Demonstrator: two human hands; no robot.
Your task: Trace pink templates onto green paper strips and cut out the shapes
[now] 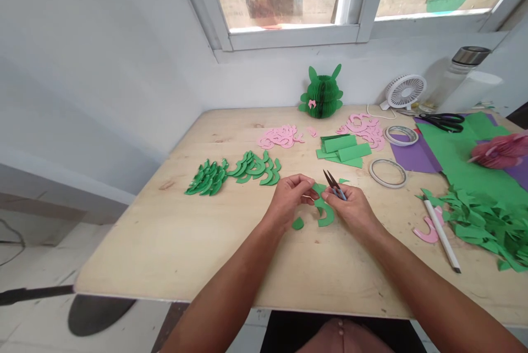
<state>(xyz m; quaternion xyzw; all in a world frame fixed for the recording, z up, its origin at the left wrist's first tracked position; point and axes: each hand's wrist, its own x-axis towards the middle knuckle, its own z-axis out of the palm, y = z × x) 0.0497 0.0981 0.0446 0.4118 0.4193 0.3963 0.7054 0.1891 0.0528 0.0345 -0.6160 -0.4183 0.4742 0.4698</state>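
My left hand [293,197] pinches a small piece of green paper [318,188] above the table. In my right hand [350,203] is a pair of small scissors [333,183] with dark blades and blue handles, the tips pointing up and away. The right thumb and finger come close to the same green paper; whether they touch it I cannot tell. Just below the hands lies a curved green paper cutout [327,215]. A small rounded green scrap [297,224] rests beside it, under my left hand.
Curved green cutouts [256,166] and a green pile [208,177] lie left, pink cutouts [280,136] behind. Folded green strips [345,149], tape rolls [388,172], a white marker [442,235] and green scraps [487,226] spread rightward. A green paper figure [322,97] stands by the wall.
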